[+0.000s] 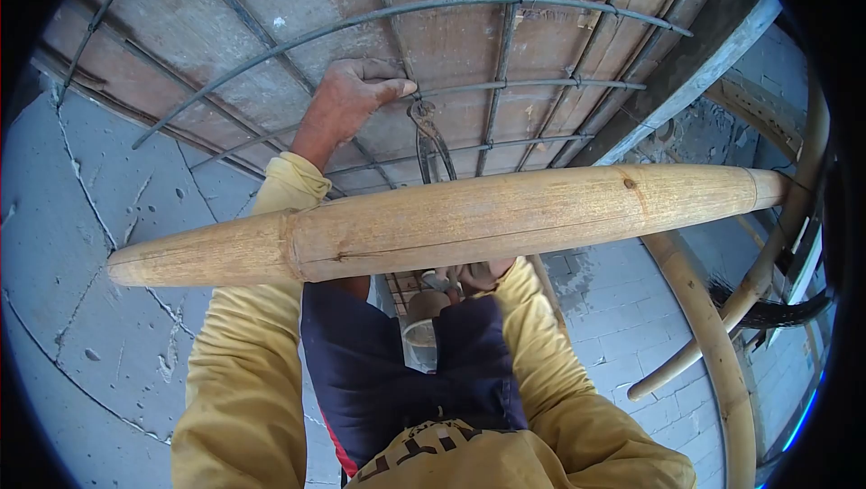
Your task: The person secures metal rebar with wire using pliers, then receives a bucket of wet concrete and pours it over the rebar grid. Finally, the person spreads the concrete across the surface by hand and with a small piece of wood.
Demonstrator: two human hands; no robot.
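My left hand (356,96) is closed around a thin steel rebar (383,2) of the grid, its thumb beside a crossing of two bars. Just below the thumb, the jaws of a pair of pincers (424,119) meet that crossing. The pincers' handles run down behind a thick bamboo pole (469,218) that spans the view between me and the grid. My right hand (478,277) shows partly under the pole, in line with the handles. Its fingers are mostly hidden, but they appear closed on the pincers.
Worn boards (298,2) back the rebar grid. A metal beam (695,74) stands at right. More bamboo poles (708,336) cross the right side, near a bundle of dark strands (767,309). A pale bucket (422,313) is between my legs. Cracked grey concrete (72,327) lies at left.
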